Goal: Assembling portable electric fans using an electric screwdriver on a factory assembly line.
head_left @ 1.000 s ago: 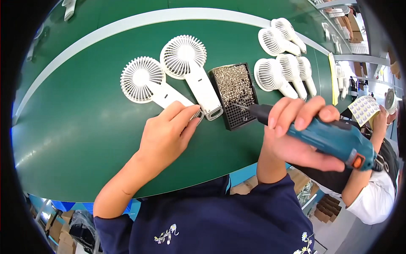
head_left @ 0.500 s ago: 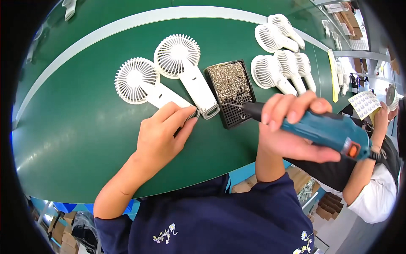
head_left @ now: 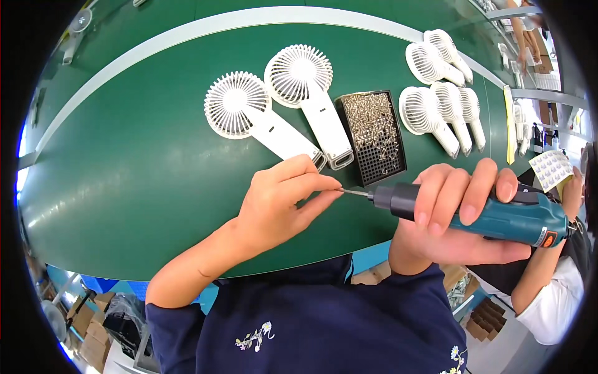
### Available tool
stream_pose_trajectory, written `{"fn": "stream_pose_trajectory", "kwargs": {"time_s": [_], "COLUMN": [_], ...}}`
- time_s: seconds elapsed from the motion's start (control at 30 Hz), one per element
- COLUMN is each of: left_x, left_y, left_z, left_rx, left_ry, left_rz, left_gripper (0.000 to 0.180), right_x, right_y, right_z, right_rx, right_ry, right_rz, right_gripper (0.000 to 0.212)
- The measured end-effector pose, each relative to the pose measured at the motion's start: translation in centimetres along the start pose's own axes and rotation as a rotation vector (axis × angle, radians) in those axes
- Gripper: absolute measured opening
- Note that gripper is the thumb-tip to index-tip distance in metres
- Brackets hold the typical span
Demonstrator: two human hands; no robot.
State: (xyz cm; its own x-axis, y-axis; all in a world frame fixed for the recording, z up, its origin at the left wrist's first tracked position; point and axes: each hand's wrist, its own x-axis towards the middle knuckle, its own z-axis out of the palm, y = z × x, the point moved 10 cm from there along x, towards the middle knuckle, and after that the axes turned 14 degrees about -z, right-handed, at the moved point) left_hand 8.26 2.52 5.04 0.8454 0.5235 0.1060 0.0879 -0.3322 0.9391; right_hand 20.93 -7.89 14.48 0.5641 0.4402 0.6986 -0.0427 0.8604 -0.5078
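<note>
My right hand point(head_left: 458, 212) is wrapped round a teal electric screwdriver point(head_left: 504, 219) with a black nose, which lies almost level and points left. Its thin bit point(head_left: 356, 192) reaches my left hand point(head_left: 293, 196), whose thumb and forefinger pinch the tip. Whether a screw sits there is hidden by the fingertips. Just beyond the left hand, two white handheld fans lie side by side on the table: a left fan point(head_left: 271, 128) and a right fan point(head_left: 324, 124), handle ends toward me. A black screw tray point(head_left: 402, 146) with a perforated grid, heaped with small metal screws, stands right of them.
Several more white fans point(head_left: 436, 103) lie in two groups at the right on the green table point(head_left: 143, 187). A pale strip point(head_left: 187, 37) curves across the far side. At the right edge, another person's hand point(head_left: 572, 187) is beside a sticker sheet point(head_left: 552, 169).
My right hand has drawn the screwdriver's bit away from the screw tray toward me. My left hand has left the left fan's handle end and now pinches the bit tip. The view has shifted.
</note>
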Motion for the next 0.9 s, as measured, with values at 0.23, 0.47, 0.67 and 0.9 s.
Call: {"fn": "stream_pose_trajectory", "kwargs": {"time_s": [0.23, 0.47, 0.67, 0.9], "left_x": [-0.3, -0.7, -0.4, 0.5], "left_y": [0.1, -0.6, -1.9, -2.6], "left_z": [-0.5, -0.6, 0.0, -1.5], "left_rx": [-0.016, -0.081, -0.131, 0.092], "left_ry": [0.034, 0.060, 0.004, 0.018], "left_rz": [0.046, 0.041, -0.052, -0.171], "left_gripper": [0.019, 0.022, 0.022, 0.026], "right_x": [-0.1, -0.3, 0.1, -1.2], "right_y": [0.7, 1.4, 2.0, 3.3], "right_z": [0.3, -0.1, 0.7, 1.9], "right_rx": [0.021, 0.031, 0.085, -0.064], "right_ry": [0.014, 0.044, -0.091, -0.043], "right_rz": [0.027, 0.066, 0.081, 0.173], "right_gripper": [0.066, 0.067, 0.069, 0.032]}}
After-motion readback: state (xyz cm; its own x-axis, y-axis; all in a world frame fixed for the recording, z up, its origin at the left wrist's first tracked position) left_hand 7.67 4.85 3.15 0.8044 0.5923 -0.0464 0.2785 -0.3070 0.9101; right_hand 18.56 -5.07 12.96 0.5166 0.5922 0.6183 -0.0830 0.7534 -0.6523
